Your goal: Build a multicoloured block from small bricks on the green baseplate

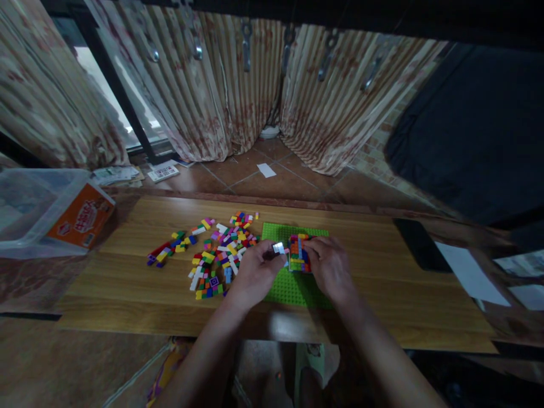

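Between thumb and fingers, my left hand [257, 272] pinches a small white toy brick [278, 247]. It is over the left part of a green studded baseplate [284, 286]. On the plate stands a block built of multi-coloured toy bricks [297, 255], with red, blue, yellow and orange pieces showing. My right hand [329, 263] has its fingers curled on the right side of this block and hides part of it. Loose toy bricks [229, 249] of many colours lie in a spread pile to the left of the plate, close to my left hand.
A dark flat tablet-like object [419, 243] and white paper [471, 272] lie at the right of the wooden table [374, 289]. At the far left is a clear plastic bin [38, 209] with an orange label. Striped curtains [238, 96] hang behind the table.
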The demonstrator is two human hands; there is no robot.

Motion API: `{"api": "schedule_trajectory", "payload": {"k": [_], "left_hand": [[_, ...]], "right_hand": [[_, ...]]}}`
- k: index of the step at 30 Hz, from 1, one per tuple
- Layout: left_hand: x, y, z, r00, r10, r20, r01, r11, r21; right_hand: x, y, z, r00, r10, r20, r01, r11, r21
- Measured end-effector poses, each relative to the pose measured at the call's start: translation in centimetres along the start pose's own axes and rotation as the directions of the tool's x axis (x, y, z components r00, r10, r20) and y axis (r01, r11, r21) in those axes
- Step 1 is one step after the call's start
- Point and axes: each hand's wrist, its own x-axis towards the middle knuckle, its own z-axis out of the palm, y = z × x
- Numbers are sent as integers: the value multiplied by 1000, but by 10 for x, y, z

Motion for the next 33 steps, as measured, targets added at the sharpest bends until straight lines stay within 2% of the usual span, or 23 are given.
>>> {"api": "schedule_trajectory", "payload": {"k": [10,13,16,18,20,22,28,33], "left_hand": [[1,1,9,1000,-9,-10,8,991,-136],[1,-1,11,1000,-20,-14,17,988,-151],[1,-1,11,999,-23,-29,18,987,-158],[1,0,12,999,-31,-34,24,984,-175],[2,0,12,999,-35,-30,28,982,-189],[2,0,12,1000,-27,-13,24,980,-196],[0,2,9,999,11,50,-1,980,-200],[-3,3,10,997,14,76,7,963,-268]], "right_hand": [[0,5,2,996,-42,73,48,995,-83],[-3,-1,-2,1000,-5,13,5,1000,-26],[-4,-11,-11,993,92,-80,-81,987,136],[-6,-19,-16,981,181,-71,-148,933,329],[-7,-25,-18,969,245,28,-223,823,522],[-8,-29,-17,955,263,135,-287,712,641],[-7,-33,-12,924,305,232,-372,574,730],[-7,-31,-14,898,308,315,-429,451,783]]}}
